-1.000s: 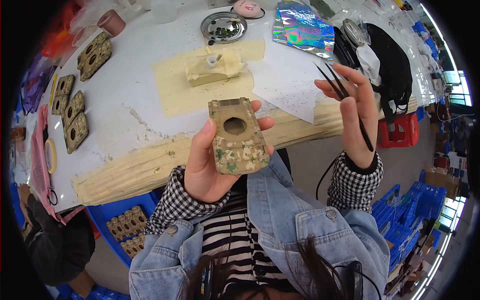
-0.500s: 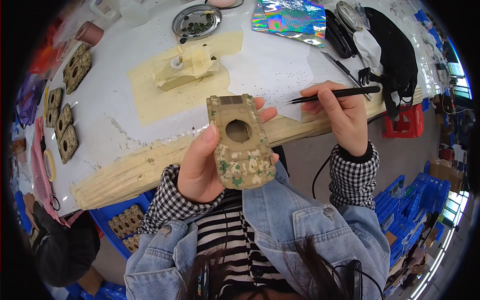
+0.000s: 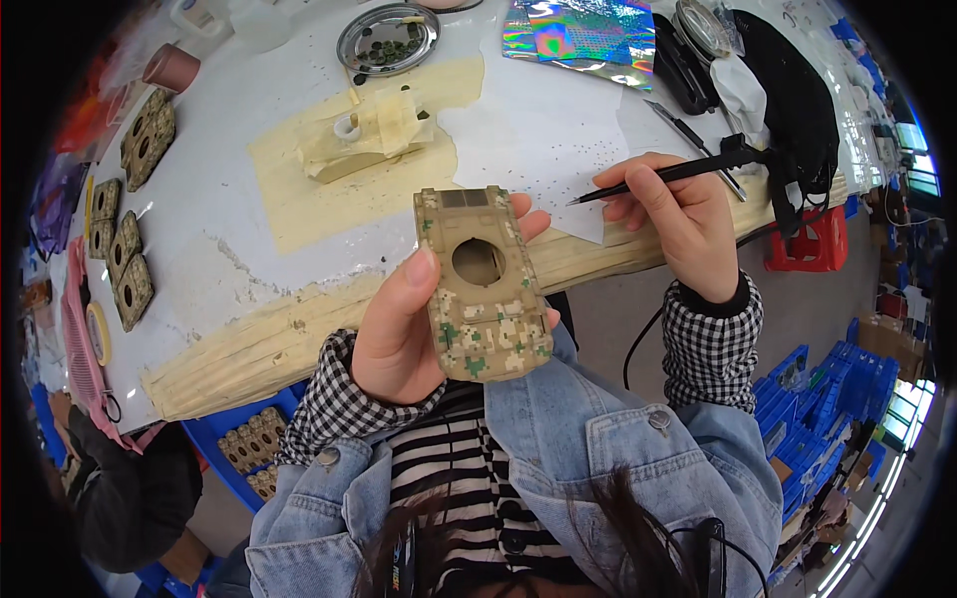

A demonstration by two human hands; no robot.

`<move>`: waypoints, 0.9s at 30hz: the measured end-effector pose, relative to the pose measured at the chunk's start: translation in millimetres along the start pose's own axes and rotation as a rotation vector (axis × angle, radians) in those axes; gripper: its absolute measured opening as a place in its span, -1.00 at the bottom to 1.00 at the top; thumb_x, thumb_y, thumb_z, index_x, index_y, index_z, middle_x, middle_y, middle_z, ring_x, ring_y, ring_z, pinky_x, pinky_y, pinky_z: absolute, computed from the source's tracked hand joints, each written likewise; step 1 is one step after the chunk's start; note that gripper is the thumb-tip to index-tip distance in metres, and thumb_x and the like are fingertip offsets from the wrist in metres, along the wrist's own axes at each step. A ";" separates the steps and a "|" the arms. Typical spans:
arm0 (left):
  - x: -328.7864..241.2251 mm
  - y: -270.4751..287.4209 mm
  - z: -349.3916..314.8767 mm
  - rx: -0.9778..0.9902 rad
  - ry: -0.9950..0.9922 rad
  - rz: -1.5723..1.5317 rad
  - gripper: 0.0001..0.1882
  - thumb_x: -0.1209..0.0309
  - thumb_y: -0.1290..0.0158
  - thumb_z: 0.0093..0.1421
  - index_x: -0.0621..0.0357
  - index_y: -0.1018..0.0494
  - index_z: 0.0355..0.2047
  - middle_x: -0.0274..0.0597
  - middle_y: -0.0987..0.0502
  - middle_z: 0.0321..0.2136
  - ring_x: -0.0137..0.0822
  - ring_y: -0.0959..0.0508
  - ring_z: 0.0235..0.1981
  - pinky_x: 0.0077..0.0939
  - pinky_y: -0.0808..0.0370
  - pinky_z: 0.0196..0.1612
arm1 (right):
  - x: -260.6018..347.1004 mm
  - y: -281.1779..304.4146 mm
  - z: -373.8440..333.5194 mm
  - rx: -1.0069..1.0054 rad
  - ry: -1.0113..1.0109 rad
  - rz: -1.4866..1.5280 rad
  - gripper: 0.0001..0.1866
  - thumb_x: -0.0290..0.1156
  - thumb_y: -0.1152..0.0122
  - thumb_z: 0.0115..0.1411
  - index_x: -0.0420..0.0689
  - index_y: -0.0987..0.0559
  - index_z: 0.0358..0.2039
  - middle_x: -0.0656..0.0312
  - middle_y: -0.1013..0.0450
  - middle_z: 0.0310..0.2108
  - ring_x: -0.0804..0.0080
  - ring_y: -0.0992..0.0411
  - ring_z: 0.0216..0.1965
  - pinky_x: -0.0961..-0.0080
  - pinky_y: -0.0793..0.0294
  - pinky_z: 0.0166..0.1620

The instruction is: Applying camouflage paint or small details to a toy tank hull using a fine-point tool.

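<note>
A: Nearest in, left hand point(image 3: 399, 339) is gripping the camo shell point(image 3: 481, 284) upright off the counter point(image 3: 219, 229), above the lap. Grip is closing round the lower left edge: thumb on the face beside the round hole, fingertips showing past the right edge.

B: Right hand point(image 3: 678, 224)?

A: Pinching a thin black tool point(image 3: 663, 174) like a pen, tip pointing left toward the shell, still apart from it. A cable is trailing from the tool's rear down past the counter edge.

B: Risks?

A: My judgement: the shell is being held by one side only, so a push from the tool tip could twist it out of the hand. The cable could drag and pull the tip off line, scratching the painted face.

B: Farther out?

A: A masked-off tan part point(image 3: 364, 135) is sitting on taped paper mid-counter. More camo shells point(image 3: 125, 264) are lying along the left edge, with a round metal dish point(image 3: 387, 40) of small bits beyond. A shiny foil sheet point(image 3: 583, 25) and a black bag point(image 3: 788, 100) are lying far right. Blue bins point(image 3: 807, 399) are standing on the floor.
</note>
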State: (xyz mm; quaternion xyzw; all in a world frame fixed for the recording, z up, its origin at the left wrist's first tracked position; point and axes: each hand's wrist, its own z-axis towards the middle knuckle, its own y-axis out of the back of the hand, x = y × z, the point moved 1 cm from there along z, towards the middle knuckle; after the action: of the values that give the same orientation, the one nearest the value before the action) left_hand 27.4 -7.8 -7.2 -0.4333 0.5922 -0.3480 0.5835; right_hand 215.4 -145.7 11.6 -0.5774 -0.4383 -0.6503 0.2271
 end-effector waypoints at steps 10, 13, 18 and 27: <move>4.6 0.9 0.4 -0.088 -0.042 0.075 -0.23 -0.03 0.24 0.21 0.28 0.17 0.22 0.22 0.12 0.21 -0.10 -0.49 -0.14 -0.35 -0.56 -0.20 | 0.9 -2.5 0.7 -0.016 -0.008 0.027 -0.69 -0.32 0.00 0.23 -0.32 -0.57 -0.39 0.26 -0.50 -0.47 0.67 -0.37 -0.51 0.74 -0.34 -0.45; 4.2 -1.5 0.7 -0.094 -0.045 0.068 -0.23 -0.02 0.24 0.21 0.28 0.17 0.22 0.20 0.12 0.21 -0.09 -0.47 -0.11 -0.34 -0.56 -0.19 | 0.1 -1.1 0.4 -0.019 -0.014 0.035 -0.69 -0.31 0.01 0.23 -0.33 -0.57 -0.39 0.25 -0.50 -0.48 0.67 -0.37 -0.52 0.74 -0.34 -0.45; 4.4 -2.8 1.2 -0.103 -0.050 0.065 -0.25 0.00 0.24 0.22 0.29 0.16 0.22 0.19 0.12 0.22 -0.08 -0.44 -0.07 -0.33 -0.56 -0.18 | -0.5 -1.5 -1.1 -0.031 -0.009 0.022 -0.68 -0.31 0.01 0.24 -0.32 -0.57 -0.38 0.24 -0.49 -0.49 0.67 -0.37 -0.52 0.73 -0.33 -0.46; 4.8 -6.5 1.0 -0.125 -0.063 0.090 -0.26 0.01 0.25 0.22 0.31 0.14 0.21 0.14 0.11 0.22 -0.02 -0.18 0.16 -0.28 -0.55 -0.16 | -0.3 -2.7 -0.9 -0.031 -0.004 0.004 -0.68 -0.30 0.02 0.24 -0.31 -0.58 -0.39 0.25 -0.49 -0.50 0.66 -0.37 -0.52 0.73 -0.33 -0.46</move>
State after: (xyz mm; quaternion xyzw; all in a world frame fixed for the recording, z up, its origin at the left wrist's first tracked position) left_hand 29.4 -14.5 -3.2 -0.4526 0.6129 -0.2700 0.5888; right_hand 212.8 -145.2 10.5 -0.5832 -0.4274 -0.6554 0.2183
